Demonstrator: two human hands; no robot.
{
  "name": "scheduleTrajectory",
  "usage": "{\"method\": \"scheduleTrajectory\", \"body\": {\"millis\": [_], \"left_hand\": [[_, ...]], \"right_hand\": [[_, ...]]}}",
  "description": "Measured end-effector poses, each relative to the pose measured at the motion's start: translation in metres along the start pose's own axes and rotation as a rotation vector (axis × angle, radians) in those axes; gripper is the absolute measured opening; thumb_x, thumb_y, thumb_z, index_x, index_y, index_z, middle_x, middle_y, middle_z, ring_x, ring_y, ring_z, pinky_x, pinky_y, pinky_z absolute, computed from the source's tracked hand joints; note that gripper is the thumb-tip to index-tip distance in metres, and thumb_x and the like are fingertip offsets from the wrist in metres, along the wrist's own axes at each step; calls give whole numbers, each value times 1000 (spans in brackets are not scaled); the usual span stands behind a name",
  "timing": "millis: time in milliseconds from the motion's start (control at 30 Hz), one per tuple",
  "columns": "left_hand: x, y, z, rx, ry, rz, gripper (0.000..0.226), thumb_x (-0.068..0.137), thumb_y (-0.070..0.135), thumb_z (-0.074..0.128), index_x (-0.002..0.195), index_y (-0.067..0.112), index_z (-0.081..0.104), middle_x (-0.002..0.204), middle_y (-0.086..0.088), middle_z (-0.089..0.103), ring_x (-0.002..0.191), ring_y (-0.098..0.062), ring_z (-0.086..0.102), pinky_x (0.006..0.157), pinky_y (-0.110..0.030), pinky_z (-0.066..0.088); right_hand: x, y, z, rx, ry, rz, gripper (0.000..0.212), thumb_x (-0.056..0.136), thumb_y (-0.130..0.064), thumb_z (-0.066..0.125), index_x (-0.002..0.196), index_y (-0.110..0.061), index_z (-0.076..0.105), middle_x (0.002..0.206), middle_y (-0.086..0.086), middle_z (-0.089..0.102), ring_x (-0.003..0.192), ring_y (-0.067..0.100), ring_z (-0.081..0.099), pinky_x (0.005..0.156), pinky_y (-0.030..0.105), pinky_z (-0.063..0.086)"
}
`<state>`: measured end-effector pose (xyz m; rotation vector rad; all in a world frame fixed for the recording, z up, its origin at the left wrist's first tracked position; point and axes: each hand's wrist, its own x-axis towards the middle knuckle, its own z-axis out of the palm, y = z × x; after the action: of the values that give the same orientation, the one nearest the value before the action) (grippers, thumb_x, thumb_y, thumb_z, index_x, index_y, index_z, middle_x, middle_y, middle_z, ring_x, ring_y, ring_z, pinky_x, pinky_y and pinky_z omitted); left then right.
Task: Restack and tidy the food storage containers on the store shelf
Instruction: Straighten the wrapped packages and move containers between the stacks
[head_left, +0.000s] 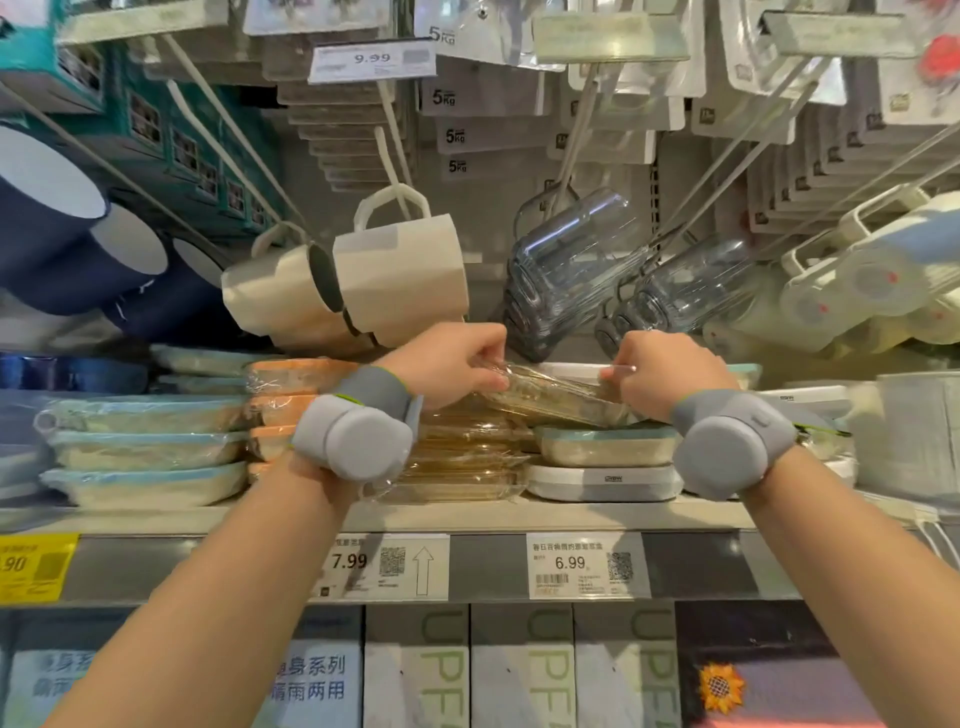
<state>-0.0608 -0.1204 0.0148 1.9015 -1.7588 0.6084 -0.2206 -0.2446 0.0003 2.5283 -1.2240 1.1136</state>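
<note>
A plastic-wrapped beige container (550, 397) is tilted above the shelf, held at both ends. My left hand (452, 364) grips its left end and my right hand (660, 371) grips its right end. Under it on the left lies a stack of wrapped tan containers (462, 457). To the right of that stack a teal-lidded container (605, 447) rests on a white one (602, 480). Orange-lidded containers (283, 400) and blue-lidded containers (145, 452) are stacked further left. Both wrists wear grey bands.
White mugs (400, 278) and clear bottles (571, 270) hang on hooks just above my hands. Dark blue pots (62, 228) hang at the left, white boxes (852, 280) at the right. The shelf edge (467, 517) carries price tags. Boxed goods stand on the shelf below.
</note>
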Motion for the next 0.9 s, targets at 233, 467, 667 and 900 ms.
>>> {"method": "scheduleTrajectory", "body": {"millis": [233, 467, 667, 900], "left_hand": [[-21, -23, -32, 143, 8, -23, 19, 88, 21, 59, 82, 14, 43, 76, 5, 47, 82, -21, 44, 61, -25, 34], [-30, -46, -38, 301, -57, -135, 18, 91, 27, 54, 85, 15, 43, 85, -1, 51, 87, -26, 48, 71, -31, 35], [-32, -48, -28, 505, -211, -214, 6, 93, 24, 48, 91, 20, 45, 99, -3, 51, 89, -25, 48, 78, -38, 45], [-27, -44, -23, 584, -243, -164, 4, 96, 13, 40, 93, 16, 40, 94, -7, 48, 83, -29, 46, 72, -39, 42]], "right_hand": [[-5, -27, 0, -78, -75, -103, 44, 82, -11, 45, 125, -21, 54, 125, 10, 60, 113, 32, 55, 94, 42, 47], [-10, -81, 8, 7, -323, -366, 62, 85, -12, 52, 141, -33, 36, 142, 3, 47, 131, 24, 43, 112, 42, 32], [-7, -95, 26, 13, -221, -354, 32, 95, -25, 47, 126, -20, 56, 131, 6, 56, 121, 27, 51, 97, 34, 41], [-1, -88, 31, 108, -106, -282, 22, 95, -21, 47, 108, -17, 64, 112, 7, 59, 110, 28, 55, 92, 36, 43]]}}
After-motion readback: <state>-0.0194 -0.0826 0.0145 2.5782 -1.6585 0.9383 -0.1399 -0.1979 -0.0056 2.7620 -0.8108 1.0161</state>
